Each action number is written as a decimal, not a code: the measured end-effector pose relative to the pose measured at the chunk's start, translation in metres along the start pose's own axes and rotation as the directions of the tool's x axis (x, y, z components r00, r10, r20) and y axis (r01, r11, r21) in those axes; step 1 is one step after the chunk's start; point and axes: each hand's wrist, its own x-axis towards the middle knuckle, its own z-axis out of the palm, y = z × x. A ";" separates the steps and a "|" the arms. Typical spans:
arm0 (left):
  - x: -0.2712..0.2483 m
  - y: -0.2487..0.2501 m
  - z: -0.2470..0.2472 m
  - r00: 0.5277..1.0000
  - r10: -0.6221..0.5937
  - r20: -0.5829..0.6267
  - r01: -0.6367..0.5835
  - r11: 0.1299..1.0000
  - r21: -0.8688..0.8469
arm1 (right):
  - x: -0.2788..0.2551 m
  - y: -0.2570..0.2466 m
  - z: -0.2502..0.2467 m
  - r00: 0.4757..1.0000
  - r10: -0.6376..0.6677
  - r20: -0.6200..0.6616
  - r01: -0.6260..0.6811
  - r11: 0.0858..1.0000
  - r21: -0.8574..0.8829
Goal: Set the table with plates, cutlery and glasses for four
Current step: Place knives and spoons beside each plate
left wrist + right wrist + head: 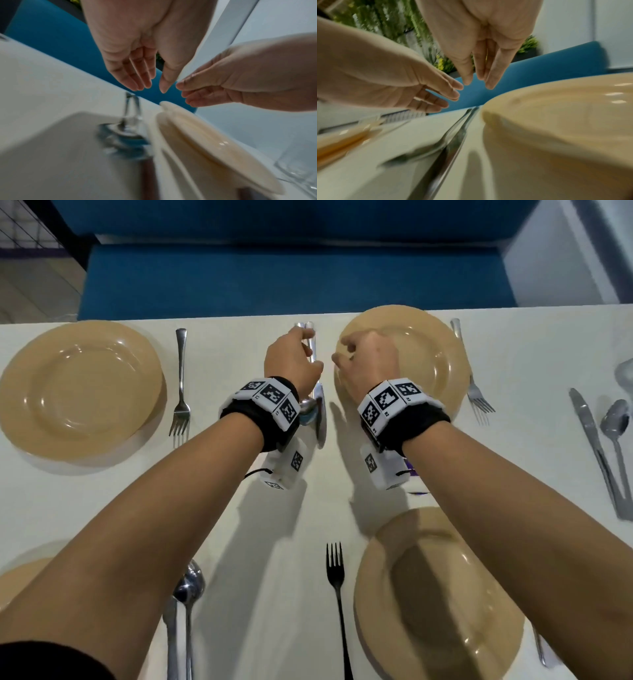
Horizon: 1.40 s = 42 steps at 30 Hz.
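Four tan plates are on the white table: far left point(80, 392), far right point(421, 354), near right point(438, 594) and a sliver at near left point(20, 577). A knife point(320, 412) and spoon point(308, 407) lie side by side just left of the far right plate. My left hand point(301, 344) hovers over their handles, fingers relaxed and holding nothing, as the left wrist view shows point(153, 88). My right hand point(356, 350) hangs over that plate's left rim, fingers point(489, 83) straight, holding nothing. The hands are close together without touching.
Forks lie beside the far left plate point(181, 385), the far right plate point(474, 385) and the near right plate point(337, 594). Another knife point(596, 450) and spoon point(616, 426) lie at the right, a spoon point(188, 587) at near left. A glass point(625, 371) shows at the right edge. A blue bench point(291, 278) runs behind the table.
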 end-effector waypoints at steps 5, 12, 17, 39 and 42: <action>-0.029 0.062 0.036 0.991 0.126 0.054 -0.124 0.992 -0.038 | -0.028 0.056 -0.068 0.984 0.137 -0.111 -0.129 0.989 0.075; -0.099 0.167 0.165 0.919 0.211 0.333 -0.243 0.968 0.057 | -0.085 0.223 -0.159 0.881 0.456 -0.125 -0.460 0.888 -0.005; -0.135 0.221 0.278 0.838 0.107 0.535 -0.249 0.948 0.200 | -0.117 0.334 -0.191 0.791 0.609 -0.059 -0.612 0.787 -0.080; -0.133 0.258 0.354 0.869 -0.153 0.470 -0.015 0.942 0.334 | -0.113 0.397 -0.186 0.803 0.526 0.281 -0.567 0.820 0.082; -0.132 0.252 0.334 0.849 -0.150 0.507 -0.002 0.958 0.287 | -0.109 0.375 -0.189 0.807 0.519 0.283 -0.591 0.720 0.364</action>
